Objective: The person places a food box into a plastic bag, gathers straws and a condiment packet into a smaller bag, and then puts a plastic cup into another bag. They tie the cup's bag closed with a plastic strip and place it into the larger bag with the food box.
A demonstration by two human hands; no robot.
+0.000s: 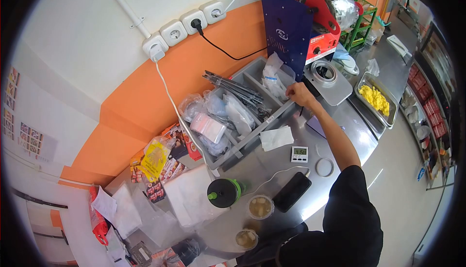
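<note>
My right hand (301, 95) reaches out to the right end of a grey divided tray (272, 116), its fingers curled closed at the rim. Whatever the fingers hold, if anything, is too small or hidden to make out. Right beside them a clear plastic bag (274, 80) with white contents sits in the tray's end compartment. Wrapped black straws (238, 90) lie across the middle of the tray. Clear bags and a pink-and-white packet (208, 127) fill its left part. My left hand is out of view.
On the steel table are a white timer (299, 154), a phone (292, 192) on a cable, a green-and-black bottle (223, 193) and two drink cups (260, 207). A blue-and-red machine (286, 32) stands behind. A metal pan (377, 99) holds yellow food.
</note>
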